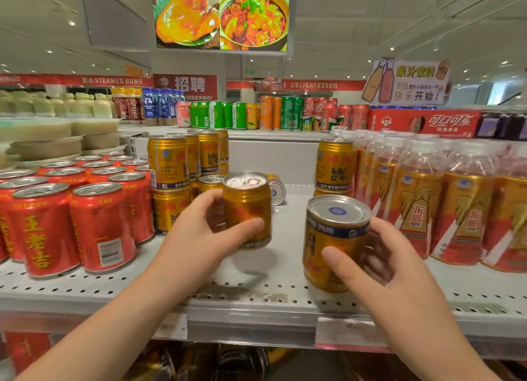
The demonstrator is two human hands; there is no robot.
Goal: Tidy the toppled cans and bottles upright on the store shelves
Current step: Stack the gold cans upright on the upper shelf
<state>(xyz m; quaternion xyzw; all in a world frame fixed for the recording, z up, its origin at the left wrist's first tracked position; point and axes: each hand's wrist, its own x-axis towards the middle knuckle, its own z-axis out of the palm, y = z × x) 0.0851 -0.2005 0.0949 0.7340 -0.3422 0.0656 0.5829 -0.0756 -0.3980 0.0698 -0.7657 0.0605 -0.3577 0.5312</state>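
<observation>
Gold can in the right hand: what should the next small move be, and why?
Probably flip the gold Red Bull can in the right hand end over end before setting it on the shelf. Its flat stamped base and blue band face up, while the standing can behind it carries that band at the bottom, so it looks inverted.

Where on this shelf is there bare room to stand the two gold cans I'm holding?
The middle of the shelf is bare, between the stacked gold cans on the left and the upright gold can and bottles on the right; a toppled can lies at its back. Red cans at far left and the bottles stand tightly packed.
</observation>
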